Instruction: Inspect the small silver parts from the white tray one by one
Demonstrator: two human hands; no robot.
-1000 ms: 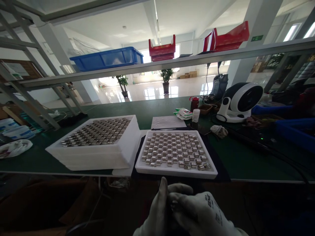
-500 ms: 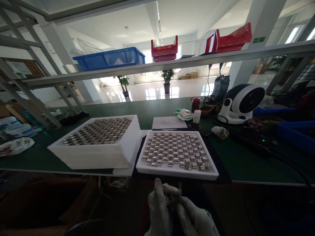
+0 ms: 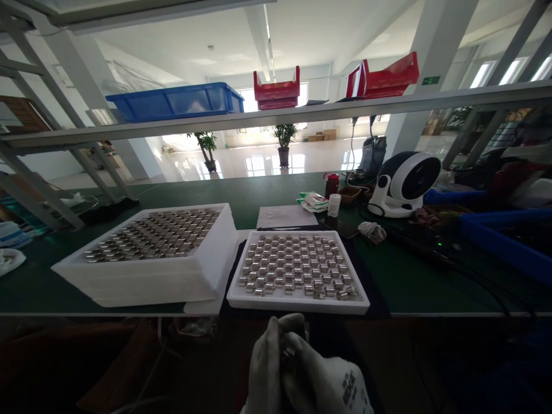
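Observation:
My left hand, in a pale work glove, is closed below the front edge of the bench. My right hand, gloved too with dark print on its back, presses against it. Between their fingers shows a small shiny metal part, mostly hidden by the gloves. Just beyond the hands, a white foam tray lies on a dark cloth. Rows of short silver metal cylinders fill it, and a few at the near right corner sit askew.
Left of the tray, stacked white foam trays hold more cylinders. A black-and-white fan, a crumpled glove and a blue bin are at right. Overhead, a shelf carries a blue crate and red bins.
My right hand has turned and drawn closer around the metal part, so less of it shows. The view has shifted slightly to the right; the trays look unchanged.

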